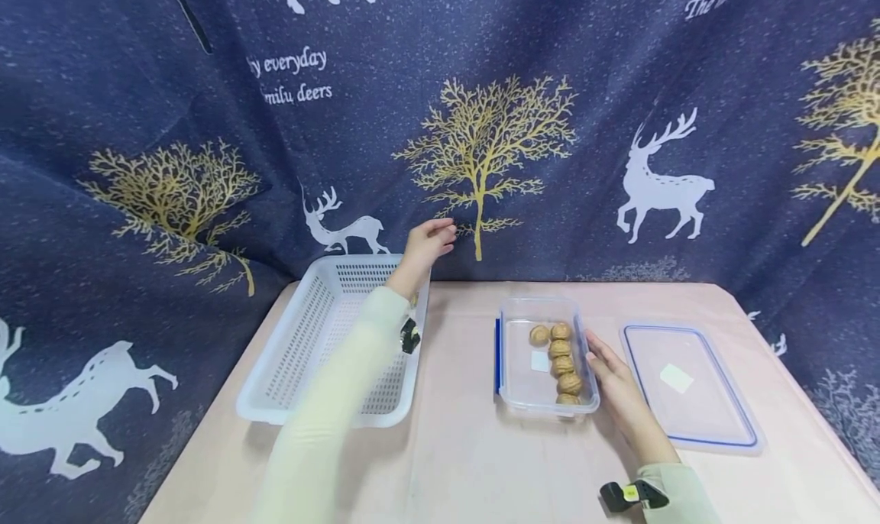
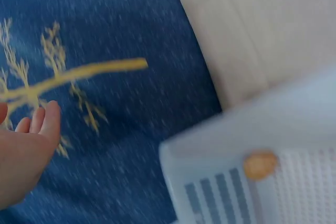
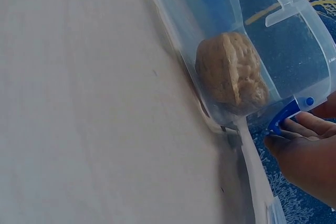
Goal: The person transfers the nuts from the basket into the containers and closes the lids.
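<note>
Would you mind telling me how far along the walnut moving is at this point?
One walnut already lies in the white basket. The left hand hovers open beyond the basket, while the right hand steadies the clear container. Six walnuts remain inside; the lid lies beside it.

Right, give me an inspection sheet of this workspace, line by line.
Surface: pale pink table.
Job's things: clear container holding six walnuts; white basket with one walnut inside.
Clutter: container lid lying flat on the right.
Hands: left hand open above the basket's far rim, holding nothing; right hand resting against the container's side.
Cables: nothing seen.
Surroundings: navy deer-print cloth behind.
</note>
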Available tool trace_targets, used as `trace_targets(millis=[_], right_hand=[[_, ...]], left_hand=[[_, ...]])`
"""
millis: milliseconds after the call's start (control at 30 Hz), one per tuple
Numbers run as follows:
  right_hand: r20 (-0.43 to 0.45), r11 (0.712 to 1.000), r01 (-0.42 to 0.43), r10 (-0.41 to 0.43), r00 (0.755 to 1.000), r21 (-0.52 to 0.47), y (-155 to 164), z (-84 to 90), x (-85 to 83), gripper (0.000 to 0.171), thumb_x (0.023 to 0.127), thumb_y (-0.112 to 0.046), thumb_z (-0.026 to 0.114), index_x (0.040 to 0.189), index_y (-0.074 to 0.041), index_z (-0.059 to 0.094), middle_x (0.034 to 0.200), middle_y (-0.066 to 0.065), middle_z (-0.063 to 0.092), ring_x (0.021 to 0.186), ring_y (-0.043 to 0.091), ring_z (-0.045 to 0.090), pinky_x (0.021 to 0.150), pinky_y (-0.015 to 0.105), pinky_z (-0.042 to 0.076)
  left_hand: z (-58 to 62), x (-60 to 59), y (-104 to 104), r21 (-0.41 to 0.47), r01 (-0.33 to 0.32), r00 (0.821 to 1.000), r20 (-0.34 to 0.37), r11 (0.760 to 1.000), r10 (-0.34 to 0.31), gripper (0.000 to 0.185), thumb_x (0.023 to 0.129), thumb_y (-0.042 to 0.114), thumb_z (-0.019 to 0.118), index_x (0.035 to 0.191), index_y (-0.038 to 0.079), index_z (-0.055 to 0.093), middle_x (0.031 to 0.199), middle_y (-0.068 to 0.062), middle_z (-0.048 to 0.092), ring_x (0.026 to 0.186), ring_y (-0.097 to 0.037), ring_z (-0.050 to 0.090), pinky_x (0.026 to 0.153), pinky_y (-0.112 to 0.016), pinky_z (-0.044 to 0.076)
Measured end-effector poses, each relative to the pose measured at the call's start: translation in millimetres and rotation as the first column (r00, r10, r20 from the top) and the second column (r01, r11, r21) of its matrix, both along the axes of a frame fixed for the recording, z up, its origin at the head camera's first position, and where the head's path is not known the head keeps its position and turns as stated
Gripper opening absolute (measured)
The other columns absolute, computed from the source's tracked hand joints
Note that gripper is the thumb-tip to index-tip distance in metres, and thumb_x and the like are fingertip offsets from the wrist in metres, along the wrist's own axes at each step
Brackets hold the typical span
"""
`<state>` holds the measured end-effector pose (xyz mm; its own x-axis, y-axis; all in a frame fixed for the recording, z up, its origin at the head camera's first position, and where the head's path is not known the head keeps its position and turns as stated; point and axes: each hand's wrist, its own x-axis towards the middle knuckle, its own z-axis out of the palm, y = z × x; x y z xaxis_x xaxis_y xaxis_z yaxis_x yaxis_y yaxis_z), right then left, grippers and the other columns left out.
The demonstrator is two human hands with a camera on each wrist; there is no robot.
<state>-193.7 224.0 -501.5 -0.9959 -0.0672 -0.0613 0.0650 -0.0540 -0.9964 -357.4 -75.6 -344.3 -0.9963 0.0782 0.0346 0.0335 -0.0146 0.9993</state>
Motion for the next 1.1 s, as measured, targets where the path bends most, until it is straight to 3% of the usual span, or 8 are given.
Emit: trace_targets(millis=[233, 533, 733, 1100], right_hand=[[0.006, 1.0, 0.0, 0.0, 1.0, 0.008, 0.4, 0.0, 0.5, 0.056, 0.106, -0.018, 0.034, 0.154, -0.006, 0.007, 0.161, 0.012, 0.002, 0.146, 0.033, 0.0, 0.117, 0.049, 0.006], [-0.003, 1.0, 0.006, -0.006, 1.0, -0.011, -1.0, -0.3, -0.6, 0.056, 0.105, -0.017, 0.035, 0.153, -0.002, 0.008, 0.16, 0.014, 0.003, 0.146, 0.033, 0.001, 0.117, 0.048, 0.005], [-0.003, 1.0, 0.007, -0.007, 1.0, 0.0, -1.4, 1.3, 0.7, 0.057, 0.105, -0.018, 0.035, 0.153, -0.002, 0.008, 0.16, 0.016, 0.001, 0.146, 0.034, 0.0, 0.117, 0.048, 0.004], [-0.001, 0.999, 0.007, -0.007, 1.0, 0.053, -1.3, 5.7, 2.9, 0.055, 0.106, -0.016, 0.033, 0.153, -0.004, 0.008, 0.16, 0.017, 0.004, 0.146, 0.035, 0.002, 0.118, 0.049, 0.006]], left_hand=[[-17.1, -7.7, -35.2, 0.078, -0.059, 0.998, -0.023, 0.995, 0.061, 0.038, 0.098, 0.007, 0.054, 0.132, -0.009, 0.05, 0.13, -0.028, 0.053, 0.123, -0.041, 0.05, 0.102, -0.041, 0.046], [-56.1, -15.2, -67.4, 0.078, -0.111, 0.994, 0.011, 0.991, 0.11, 0.04, 0.099, 0.01, 0.052, 0.135, -0.007, 0.047, 0.133, -0.027, 0.052, 0.123, -0.039, 0.05, 0.103, -0.038, 0.045], [-81.1, -18.8, -79.7, 0.064, -0.171, 0.985, 0.05, 0.983, 0.168, 0.041, 0.098, 0.007, 0.051, 0.135, -0.01, 0.045, 0.132, -0.028, 0.05, 0.123, -0.039, 0.05, 0.105, -0.038, 0.043], [-110.2, -13.5, -86.9, -0.02, -0.22, 0.967, 0.129, 0.975, 0.22, 0.035, 0.096, 0.005, 0.052, 0.129, -0.008, 0.053, 0.129, -0.025, 0.054, 0.122, -0.035, 0.051, 0.106, -0.039, 0.042]])
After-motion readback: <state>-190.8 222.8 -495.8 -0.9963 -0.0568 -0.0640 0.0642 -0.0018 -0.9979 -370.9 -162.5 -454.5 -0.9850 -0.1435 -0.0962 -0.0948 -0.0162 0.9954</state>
